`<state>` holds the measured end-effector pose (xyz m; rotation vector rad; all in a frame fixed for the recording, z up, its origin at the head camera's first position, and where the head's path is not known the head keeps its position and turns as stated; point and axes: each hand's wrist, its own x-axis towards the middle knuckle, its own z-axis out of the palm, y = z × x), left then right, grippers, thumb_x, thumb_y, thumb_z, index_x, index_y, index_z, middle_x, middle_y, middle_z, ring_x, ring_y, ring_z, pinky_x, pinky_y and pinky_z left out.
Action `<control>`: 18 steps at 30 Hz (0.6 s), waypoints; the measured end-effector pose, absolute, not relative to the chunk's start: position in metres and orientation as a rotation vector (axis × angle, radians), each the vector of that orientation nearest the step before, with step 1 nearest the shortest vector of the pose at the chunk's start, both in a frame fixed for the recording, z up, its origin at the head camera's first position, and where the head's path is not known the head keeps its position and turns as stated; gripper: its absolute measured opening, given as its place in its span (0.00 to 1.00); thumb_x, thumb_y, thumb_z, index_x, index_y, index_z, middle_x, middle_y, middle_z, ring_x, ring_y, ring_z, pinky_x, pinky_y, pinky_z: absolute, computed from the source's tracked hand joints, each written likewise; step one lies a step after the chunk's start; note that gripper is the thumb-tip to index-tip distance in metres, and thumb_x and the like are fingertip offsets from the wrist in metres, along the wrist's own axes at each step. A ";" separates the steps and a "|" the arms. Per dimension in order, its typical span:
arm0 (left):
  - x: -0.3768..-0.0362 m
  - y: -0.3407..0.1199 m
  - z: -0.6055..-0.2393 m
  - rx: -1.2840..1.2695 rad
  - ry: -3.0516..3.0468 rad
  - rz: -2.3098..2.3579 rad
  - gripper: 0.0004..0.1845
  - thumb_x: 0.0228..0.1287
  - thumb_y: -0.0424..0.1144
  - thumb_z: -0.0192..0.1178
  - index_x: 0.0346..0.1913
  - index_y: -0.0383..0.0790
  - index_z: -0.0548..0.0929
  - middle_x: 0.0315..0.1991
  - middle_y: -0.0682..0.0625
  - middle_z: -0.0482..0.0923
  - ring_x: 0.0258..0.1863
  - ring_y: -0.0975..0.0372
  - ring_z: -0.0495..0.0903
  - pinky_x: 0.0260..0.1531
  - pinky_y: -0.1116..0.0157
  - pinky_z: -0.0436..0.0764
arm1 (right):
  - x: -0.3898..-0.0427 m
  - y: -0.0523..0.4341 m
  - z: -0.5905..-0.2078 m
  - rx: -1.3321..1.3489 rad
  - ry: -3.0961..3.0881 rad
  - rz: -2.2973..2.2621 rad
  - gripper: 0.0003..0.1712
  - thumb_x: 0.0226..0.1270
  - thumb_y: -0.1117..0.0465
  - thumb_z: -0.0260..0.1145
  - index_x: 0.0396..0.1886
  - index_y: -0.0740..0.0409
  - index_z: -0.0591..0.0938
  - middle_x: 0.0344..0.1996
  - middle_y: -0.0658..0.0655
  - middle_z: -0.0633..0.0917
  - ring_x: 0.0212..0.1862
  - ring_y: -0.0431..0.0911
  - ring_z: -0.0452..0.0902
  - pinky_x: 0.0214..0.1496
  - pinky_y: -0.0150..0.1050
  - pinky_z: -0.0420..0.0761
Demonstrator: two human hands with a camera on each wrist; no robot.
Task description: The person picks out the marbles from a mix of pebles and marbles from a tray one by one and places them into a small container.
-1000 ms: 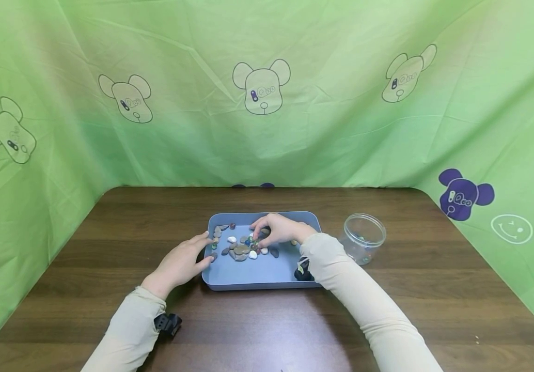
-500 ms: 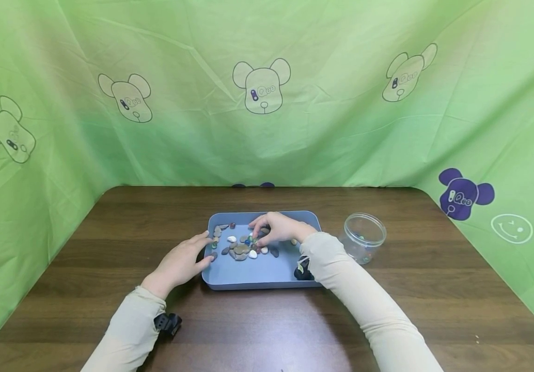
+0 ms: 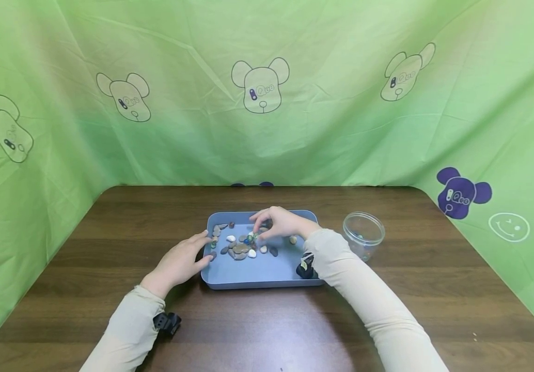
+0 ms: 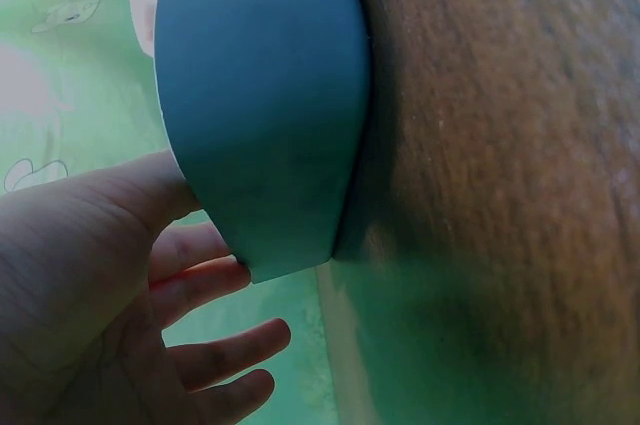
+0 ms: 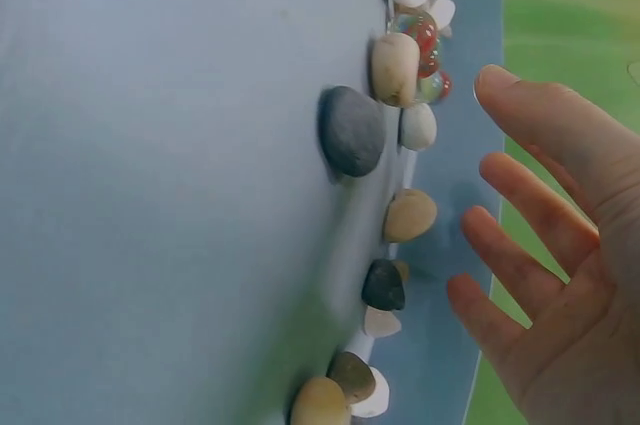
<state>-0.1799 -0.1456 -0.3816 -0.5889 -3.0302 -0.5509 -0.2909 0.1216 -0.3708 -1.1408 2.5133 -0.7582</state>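
Right, we've got the right hand hovering over the pebble cluster in the blue tray. In the right wrist view its fingers are spread and relaxed, nothing between them. From the head view we can't tell if the fingertips pinch a glass bead or just hang above it. Left hand rests flat against the tray's left rim, fingers straight, thumb on the outer wall; bracing, not gripping.

Stones and beads sit packed and touching near the tray's middle. The clear jar stands just right of the tray on the table, a few beads inside.

Risks as we judge them: beads are round and slick, so a loose pinch could drop one, and it would roll. Reaching in could scatter neighbouring pebbles. The right sleeve crosses the tray's near-right corner beside the jar; a careless swing could tip it.
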 end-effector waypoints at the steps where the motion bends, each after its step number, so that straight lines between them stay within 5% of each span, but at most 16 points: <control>1: -0.180 -0.146 -0.381 -0.589 -3.031 -0.549 0.23 0.64 0.43 0.56 0.60 0.35 0.74 0.68 0.39 0.64 0.63 0.44 0.69 0.61 0.48 0.70 | -0.291 0.122 -0.370 -1.142 2.516 -0.760 0.06 0.55 0.61 0.68 0.34 0.53 0.86 0.60 0.60 0.77 0.65 0.56 0.68 0.69 0.53 0.64; 18: -0.180 -0.145 -0.382 -0.585 -3.037 -0.546 0.24 0.64 0.43 0.56 0.60 0.36 0.74 0.68 0.39 0.64 0.63 0.44 0.69 0.61 0.48 0.70 | -0.289 0.133 -0.356 -1.133 2.572 -0.805 0.06 0.56 0.60 0.68 0.34 0.51 0.86 0.61 0.58 0.76 0.67 0.56 0.66 0.70 0.55 0.61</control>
